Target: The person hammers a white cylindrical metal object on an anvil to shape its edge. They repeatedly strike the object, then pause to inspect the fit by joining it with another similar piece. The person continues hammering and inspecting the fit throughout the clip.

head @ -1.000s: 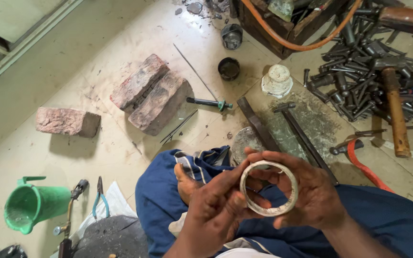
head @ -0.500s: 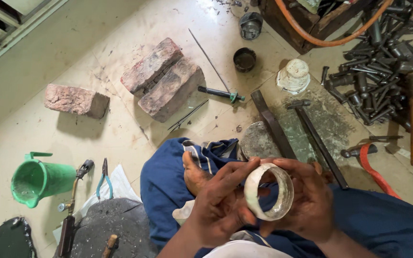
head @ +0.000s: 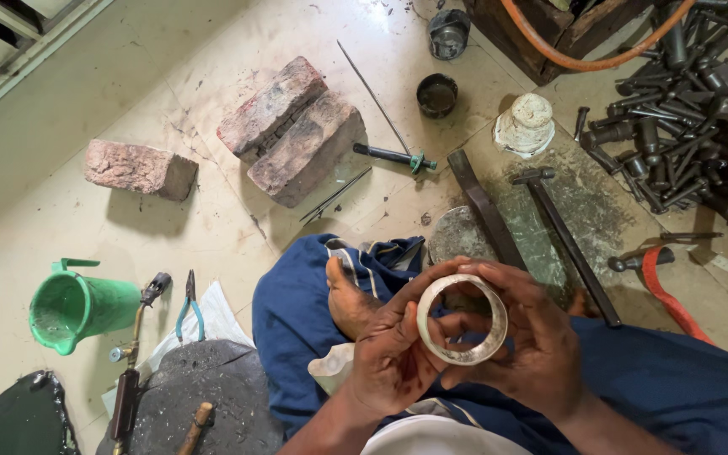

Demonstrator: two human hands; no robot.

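Low in the middle of the frame, your left hand (head: 393, 362) and right hand (head: 541, 354) pinch one pale, wide metal ring (head: 463, 318) between their fingers, above your lap. A loosened pinch could drop it onto the floor. Upper left lie three reddish bricks (head: 292, 126); one green plastic jug (head: 73, 305) stands at left.
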